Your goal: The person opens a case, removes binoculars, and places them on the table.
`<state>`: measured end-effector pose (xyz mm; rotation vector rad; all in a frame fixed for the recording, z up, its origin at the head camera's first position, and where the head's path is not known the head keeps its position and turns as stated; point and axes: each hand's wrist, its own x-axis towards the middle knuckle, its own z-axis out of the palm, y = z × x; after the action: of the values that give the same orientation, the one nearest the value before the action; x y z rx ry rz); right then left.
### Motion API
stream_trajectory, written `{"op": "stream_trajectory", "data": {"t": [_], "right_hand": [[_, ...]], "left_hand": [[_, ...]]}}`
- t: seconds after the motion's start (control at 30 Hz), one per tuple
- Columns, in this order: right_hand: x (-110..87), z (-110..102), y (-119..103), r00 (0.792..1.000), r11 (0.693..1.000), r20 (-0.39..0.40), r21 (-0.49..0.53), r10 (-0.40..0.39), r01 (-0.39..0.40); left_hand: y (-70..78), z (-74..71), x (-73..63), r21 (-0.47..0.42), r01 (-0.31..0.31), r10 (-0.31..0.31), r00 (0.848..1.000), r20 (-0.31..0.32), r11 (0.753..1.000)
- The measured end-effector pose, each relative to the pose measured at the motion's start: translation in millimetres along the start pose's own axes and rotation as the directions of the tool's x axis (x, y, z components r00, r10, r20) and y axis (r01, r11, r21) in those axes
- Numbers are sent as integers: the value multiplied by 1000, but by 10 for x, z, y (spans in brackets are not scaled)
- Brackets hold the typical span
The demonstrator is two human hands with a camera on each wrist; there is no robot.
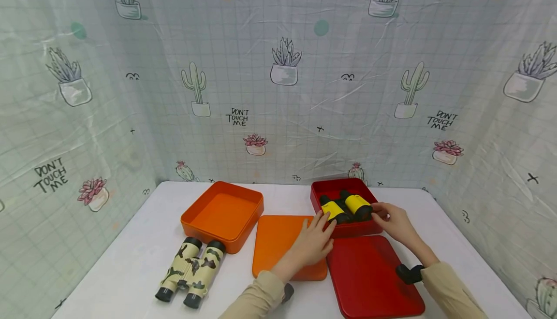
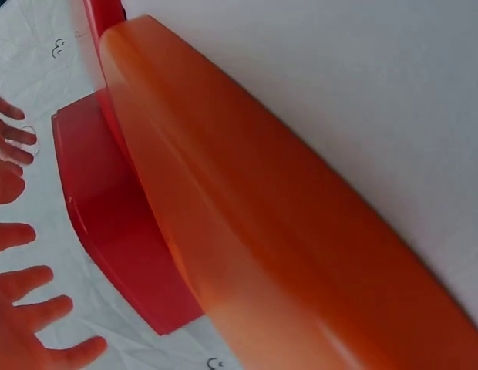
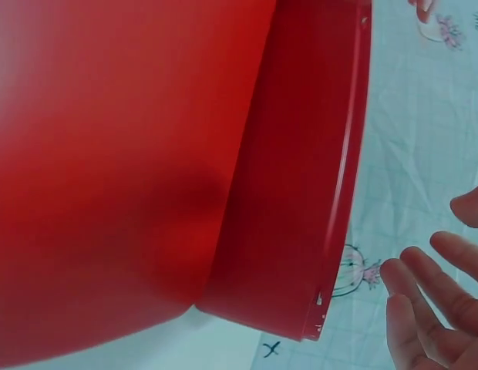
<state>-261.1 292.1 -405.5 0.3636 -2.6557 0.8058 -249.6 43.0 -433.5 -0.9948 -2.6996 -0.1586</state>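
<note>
Yellow-and-black binoculars (image 1: 358,206) lie in the red box (image 1: 353,230) at the back right. My left hand (image 1: 310,242) reaches over the box's near left corner, fingers spread, fingertips right at the left barrel. On the other side, my right hand (image 1: 393,221) has its fingertips beside the right barrel, at the box's right rim. In the left wrist view the left fingers (image 2: 50,314) are straight and apart. The right wrist view shows the right fingers (image 3: 435,297) loosely bent, with the red box wall (image 3: 301,169) beside them.
A flat red lid (image 1: 370,278) lies in front of the red box. Left of it is an orange lid (image 1: 271,246), partly under my left arm. An orange box (image 1: 222,212) stands at the back left, with camouflage binoculars (image 1: 190,270) before it. A patterned curtain (image 1: 283,101) surrounds the white table (image 1: 135,251).
</note>
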Motion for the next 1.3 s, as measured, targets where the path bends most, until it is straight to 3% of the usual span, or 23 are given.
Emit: {"op": "stream_trajectory", "data": {"t": [0.17,0.33,0.67,0.9,1.1,1.3], "right_hand": [[117,61,26,998,999,62,-15,-32,33],[223,163,62,992,994,118,-95,-36,47],[391,334,26,978,975,200,-197,-62,102],[528,365,-25,952,947,302,-286,-52,142],[640,395,-41,911,926,407,-317,-64,206],[730,475,-50,882,912,471,-364,4,190]], "left_hand": [[-17,26,10,10,15,-16,998,55,1000],[-24,56,13,17,39,-41,994,106,999],[-18,45,0,79,43,-54,987,148,996],[-16,33,6,80,25,-37,988,150,996],[-19,40,16,71,25,-36,987,158,997],[-21,55,29,69,15,-25,988,151,998]]}}
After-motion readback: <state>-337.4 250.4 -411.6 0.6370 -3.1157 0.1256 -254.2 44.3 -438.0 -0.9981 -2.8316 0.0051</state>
